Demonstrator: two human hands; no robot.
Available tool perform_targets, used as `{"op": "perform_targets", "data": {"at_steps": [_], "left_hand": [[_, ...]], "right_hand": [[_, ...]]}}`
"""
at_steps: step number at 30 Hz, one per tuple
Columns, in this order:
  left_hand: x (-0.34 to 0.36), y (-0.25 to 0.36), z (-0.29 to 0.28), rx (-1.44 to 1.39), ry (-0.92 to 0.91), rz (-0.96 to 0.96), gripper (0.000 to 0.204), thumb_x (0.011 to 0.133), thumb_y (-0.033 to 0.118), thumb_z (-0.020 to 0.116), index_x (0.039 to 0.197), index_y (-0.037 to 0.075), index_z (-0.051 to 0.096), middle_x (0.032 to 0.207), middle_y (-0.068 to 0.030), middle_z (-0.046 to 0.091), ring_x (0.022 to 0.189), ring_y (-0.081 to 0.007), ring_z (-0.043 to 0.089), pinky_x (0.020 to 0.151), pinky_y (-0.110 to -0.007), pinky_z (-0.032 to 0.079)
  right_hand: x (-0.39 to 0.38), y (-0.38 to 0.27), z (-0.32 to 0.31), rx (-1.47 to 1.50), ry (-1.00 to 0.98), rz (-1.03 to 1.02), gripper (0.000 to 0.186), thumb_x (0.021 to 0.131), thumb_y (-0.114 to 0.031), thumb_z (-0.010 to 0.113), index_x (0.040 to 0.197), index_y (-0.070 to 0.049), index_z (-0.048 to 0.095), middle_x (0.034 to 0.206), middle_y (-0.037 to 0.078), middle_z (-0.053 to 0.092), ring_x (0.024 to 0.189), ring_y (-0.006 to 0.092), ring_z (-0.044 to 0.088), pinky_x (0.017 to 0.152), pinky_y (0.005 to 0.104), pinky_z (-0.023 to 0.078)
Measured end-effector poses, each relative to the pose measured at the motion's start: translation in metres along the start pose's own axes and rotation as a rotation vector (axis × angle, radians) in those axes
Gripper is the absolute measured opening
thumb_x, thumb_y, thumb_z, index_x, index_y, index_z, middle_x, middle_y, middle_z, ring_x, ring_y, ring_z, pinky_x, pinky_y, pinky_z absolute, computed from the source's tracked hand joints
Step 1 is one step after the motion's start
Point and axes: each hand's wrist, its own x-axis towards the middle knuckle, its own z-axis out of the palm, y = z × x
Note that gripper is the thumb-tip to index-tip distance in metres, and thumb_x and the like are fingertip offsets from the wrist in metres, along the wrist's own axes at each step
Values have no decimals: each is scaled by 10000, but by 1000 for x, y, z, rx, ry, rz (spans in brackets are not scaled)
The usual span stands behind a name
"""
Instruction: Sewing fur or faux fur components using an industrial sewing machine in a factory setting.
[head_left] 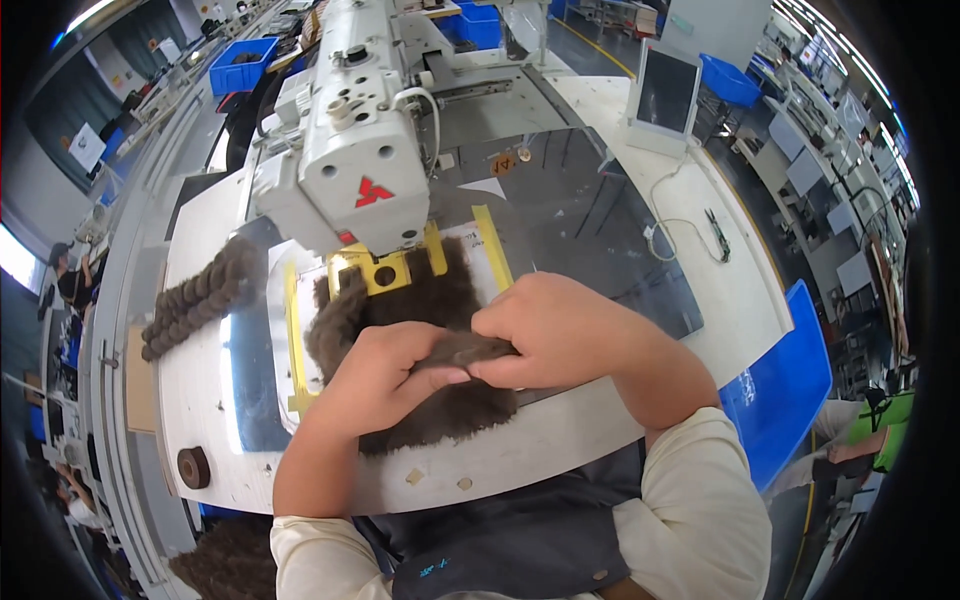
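Note:
Both my hands hold a small piece of brown plush fabric between them. My left hand pinches its left end, fingers curled. At the other end my right hand is closed on the same piece. Beneath and behind them lies a larger sheet of dark brown plush, reaching under the head of a white industrial sewing machine. A yellow clamp plate presses on the far part of the sheet. Yellow strips edge the white template on either side. My fingers hide part of the held piece.
A row of stacked brown plush pieces lies at the table's left. A brown tape roll sits at the front left. Thread snips and a screen panel are at the right. A blue bin stands beside the table.

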Motion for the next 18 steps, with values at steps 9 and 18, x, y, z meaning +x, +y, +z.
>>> {"op": "perform_targets", "data": {"at_steps": [9, 18], "left_hand": [[-14, -54, 13, -170, 98, 114, 140, 892, 121, 713, 962, 11, 662, 792, -126, 593, 674, -333, 590, 606, -370, 481], [-9, -45, 23, -250, 2, 103, 151, 901, 131, 697, 953, -10, 681, 781, -139, 617, 678, -343, 619, 617, -373, 504]], "right_hand": [[-12, 28, -11, 376, 24, -90, 215, 871, -182, 707, 1030, -43, 665, 880, 98, 672, 816, 317, 669, 716, 423, 523], [-12, 27, 10, 44, 80, -350, 130, 877, -161, 699, 899, -46, 643, 793, 94, 638, 801, 305, 681, 725, 417, 546]]}}
